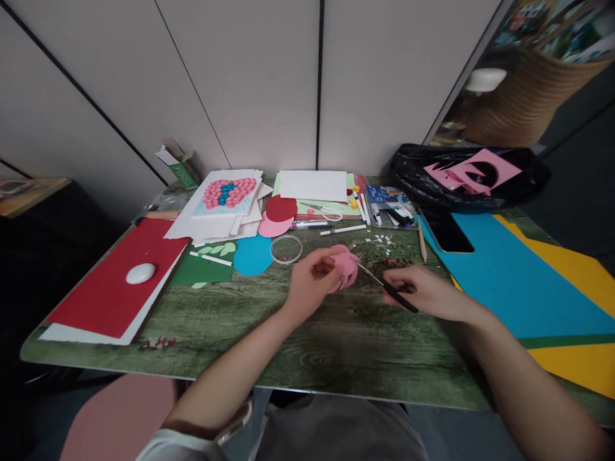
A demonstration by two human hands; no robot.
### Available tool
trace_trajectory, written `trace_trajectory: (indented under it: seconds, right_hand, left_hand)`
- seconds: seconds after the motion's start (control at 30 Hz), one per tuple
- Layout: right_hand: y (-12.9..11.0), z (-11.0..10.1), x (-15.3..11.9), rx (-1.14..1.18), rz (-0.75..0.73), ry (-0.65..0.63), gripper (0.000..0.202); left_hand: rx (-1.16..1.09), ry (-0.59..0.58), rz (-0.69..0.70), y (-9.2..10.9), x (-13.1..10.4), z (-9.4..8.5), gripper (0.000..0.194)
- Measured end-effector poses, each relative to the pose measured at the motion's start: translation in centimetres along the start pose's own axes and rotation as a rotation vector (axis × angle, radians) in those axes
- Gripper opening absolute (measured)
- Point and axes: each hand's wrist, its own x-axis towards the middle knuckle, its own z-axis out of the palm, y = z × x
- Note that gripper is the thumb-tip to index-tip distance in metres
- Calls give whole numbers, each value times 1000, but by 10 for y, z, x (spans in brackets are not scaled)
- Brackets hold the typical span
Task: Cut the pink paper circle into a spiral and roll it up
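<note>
My left hand [313, 280] pinches a pink paper piece [346, 266] with curved, cut edges, held up over the middle of the table. In my right hand [418, 289] is a pair of black-handled scissors [400, 298]. Their blades point left and meet the paper's right side; whether they are closed on it I cannot make out. White paper scraps [382, 240] and dark red bits [398, 262] lie on the table just behind the scissors. A clear round ring of tape [286, 249] rests left of my left hand, beside a blue paper circle [253, 255].
Red sheets [115, 282] with a white oval object [141, 273] lie left. Blue sheets [523, 275] and a phone [448, 230] lie right, before a black bag [408, 173]. White-handled scissors [331, 213], pens and a pink heart picture [229, 194] are at the back.
</note>
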Motion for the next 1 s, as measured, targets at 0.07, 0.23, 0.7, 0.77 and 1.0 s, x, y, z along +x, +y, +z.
trace_trajectory:
  seconds: [0.07,0.23,0.7,0.77,1.0]
  right_hand:
    - [-1,1,1,19,3,-15,34]
    - [-4,4,4,-3,-15,10,31]
    - [-3,3,3,-58,-30,3,38]
    - [-2,3,3,-67,-39,-2,38]
    - [0,-1,2,-110,-33,-11,41]
  left_hand:
    - [16,-15,-11,-2,0,0,30]
    - [33,-26,30,-6,1,-1,28]
    - [71,-56,68,-2,1,-4,24]
    - [103,-59,88,-1,2,-5,24]
    - [100,-117,86,1,6,-9,26]
